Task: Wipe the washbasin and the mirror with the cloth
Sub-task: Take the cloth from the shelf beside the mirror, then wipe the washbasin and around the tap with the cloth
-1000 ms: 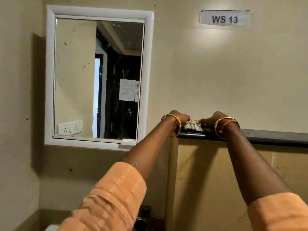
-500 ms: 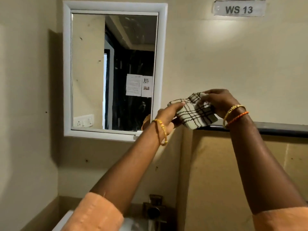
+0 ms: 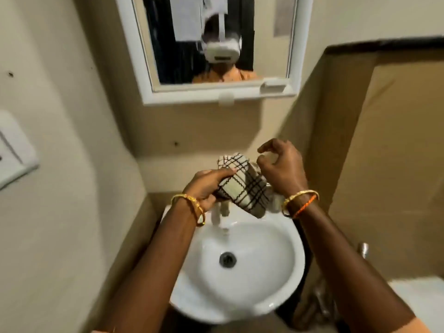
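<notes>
The cloth (image 3: 243, 186) is showing as a small cream square crossed with dark brown and black check lines, its weave looking soft and slightly ribbed, folded into a thick pad with a rounded corner drooping toward the near side; it is hanging in the air above the far rim of the washbasin (image 3: 271, 280), in front of the tap. The left hand (image 3: 206, 188) is gripping the cloth's left edge, thumb lying along the top; the right hand (image 3: 281, 169) is sitting just right of the cloth with fingers loosely curled and parted, and whether it is touching the fabric cannot be told. The washbasin is appearing as glossy white ceramic, oval, with a dark round drain (image 3: 227, 259) at its centre; the mirror (image 3: 216, 44) is hanging on the far wall in a smooth white frame.
</notes>
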